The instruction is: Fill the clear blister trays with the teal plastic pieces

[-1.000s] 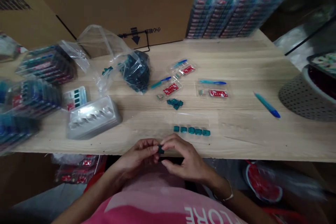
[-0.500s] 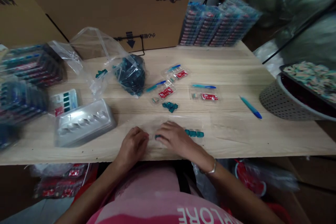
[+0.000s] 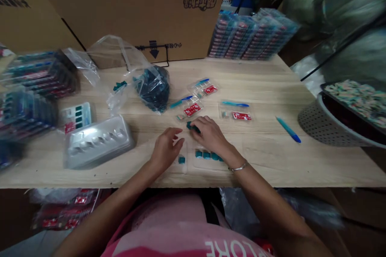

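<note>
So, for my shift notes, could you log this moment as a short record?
Right hand: touching a teal cluster; cannot tell if it grips.
Left hand: open, nothing visible in it, nearest a single teal piece.
Nearby: teal row, just below the right hand.
Rest: silver tray, bag of teal pieces, blue pen, stacked packs, basket.
</note>
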The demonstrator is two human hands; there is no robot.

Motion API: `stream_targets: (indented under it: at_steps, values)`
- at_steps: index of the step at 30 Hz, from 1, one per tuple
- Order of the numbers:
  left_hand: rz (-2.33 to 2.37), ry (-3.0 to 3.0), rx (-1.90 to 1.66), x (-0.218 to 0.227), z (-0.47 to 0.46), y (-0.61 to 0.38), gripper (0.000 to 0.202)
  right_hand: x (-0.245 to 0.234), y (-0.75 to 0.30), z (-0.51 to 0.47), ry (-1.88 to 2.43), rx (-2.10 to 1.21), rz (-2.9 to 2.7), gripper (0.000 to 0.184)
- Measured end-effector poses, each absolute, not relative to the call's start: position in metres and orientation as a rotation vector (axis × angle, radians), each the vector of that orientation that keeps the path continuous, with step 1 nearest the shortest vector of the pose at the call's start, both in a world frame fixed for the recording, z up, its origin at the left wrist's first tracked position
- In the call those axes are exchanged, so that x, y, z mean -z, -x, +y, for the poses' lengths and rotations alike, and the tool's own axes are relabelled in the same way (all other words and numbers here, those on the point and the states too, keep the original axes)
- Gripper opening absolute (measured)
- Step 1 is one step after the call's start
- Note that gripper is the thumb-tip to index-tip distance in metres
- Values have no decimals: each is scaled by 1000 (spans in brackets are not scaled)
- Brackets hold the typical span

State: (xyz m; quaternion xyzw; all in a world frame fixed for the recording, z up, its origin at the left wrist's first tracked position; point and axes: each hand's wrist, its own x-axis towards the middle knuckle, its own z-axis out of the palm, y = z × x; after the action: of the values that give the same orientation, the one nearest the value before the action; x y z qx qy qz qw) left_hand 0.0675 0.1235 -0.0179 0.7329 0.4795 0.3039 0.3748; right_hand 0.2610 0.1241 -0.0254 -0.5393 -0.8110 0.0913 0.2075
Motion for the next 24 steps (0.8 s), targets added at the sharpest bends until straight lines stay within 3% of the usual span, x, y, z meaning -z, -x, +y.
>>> stream_targets:
  at_steps: [7, 14, 20, 24]
  values:
    - [1140, -2250, -500, 23, 164, -120, 26, 35, -275, 133, 1652, -457, -2102, 28]
    - [1206, -2097, -610, 31, 166, -101, 17, 24, -287, 126, 1652, -384, -2048, 19]
    - [924, -1610, -939, 15, 144, -79, 18, 8, -263, 113, 1353, -927, -1727, 17]
    - [868, -1493, -963, 5, 127, -74, 24, -2, -248, 98, 1312, -918, -1689, 10]
